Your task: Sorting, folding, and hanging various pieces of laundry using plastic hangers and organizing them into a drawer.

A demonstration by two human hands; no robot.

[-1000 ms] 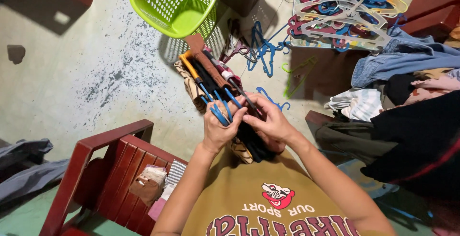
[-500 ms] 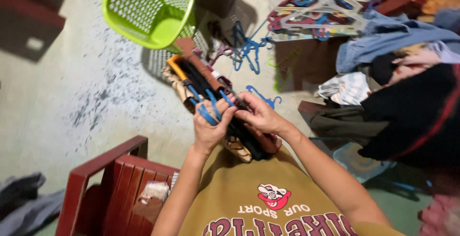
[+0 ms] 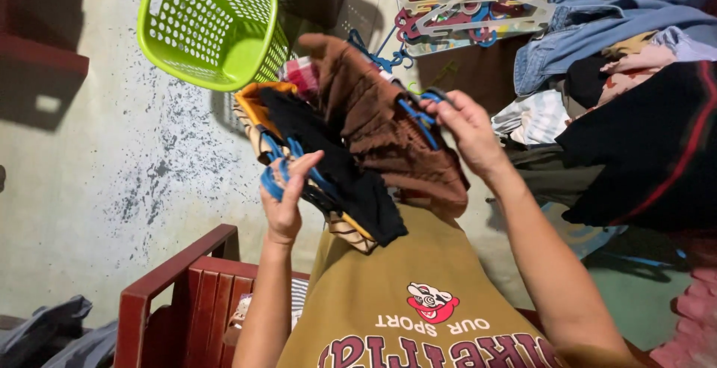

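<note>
Two hands hold a bundle of hung clothes above my lap, near the green basket (image 3: 216,24) on the far left floor. The brown garment (image 3: 381,125), biggest, hangs to the right; my right hand (image 3: 467,133) has its grip closed on its blue hanger (image 3: 418,118). My left hand (image 3: 287,200) grips the blue hanger hooks (image 3: 272,181) of the black garment (image 3: 328,155).

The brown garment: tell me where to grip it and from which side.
Grip the brown garment by its blue hanger hook at the top right, coming from the right, probably. The cloth hangs loose below, while the hook is rigid and stands clear; the right hand already pinches it there.
</note>
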